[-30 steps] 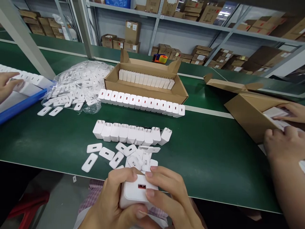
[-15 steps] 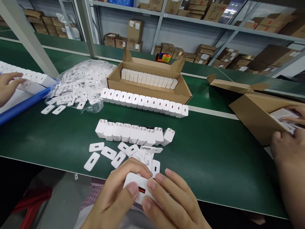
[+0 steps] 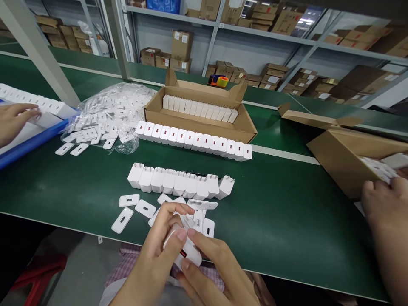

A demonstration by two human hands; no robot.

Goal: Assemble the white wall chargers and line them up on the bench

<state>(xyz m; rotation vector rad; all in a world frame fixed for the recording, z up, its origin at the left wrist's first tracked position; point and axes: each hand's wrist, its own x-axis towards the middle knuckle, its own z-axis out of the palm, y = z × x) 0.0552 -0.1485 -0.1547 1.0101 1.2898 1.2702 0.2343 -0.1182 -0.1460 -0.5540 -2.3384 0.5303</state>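
Note:
A white USB charger [image 3: 193, 253] with a red slot in its end face is held between my two hands at the table's front edge. My left hand [image 3: 168, 242] wraps round it, the thumb lying on its face. The fingertips of my right hand [image 3: 210, 263] pinch its right end. Just beyond my hands lie loose white face plates [image 3: 145, 208] with slots, partly hidden by my fingers. Behind them stands a row of white chargers [image 3: 179, 183] with metal prongs upward. Farther back runs another row of chargers [image 3: 190, 139], red slots facing up.
An open cardboard box [image 3: 200, 123] holds more chargers. Left of it lies a clear bag [image 3: 111, 106] of plates, near a blue tray [image 3: 35, 142] with another person's hand. On the right a co-worker's hand [image 3: 382, 204] reaches into a second box [image 3: 338, 157]. A tape dispenser [image 3: 218, 80] sits behind.
The charger has tilted and turned between my hands, its slot now slanting downward. My right fingers have shifted down and left. At the right, the co-worker's hands have moved within the box.

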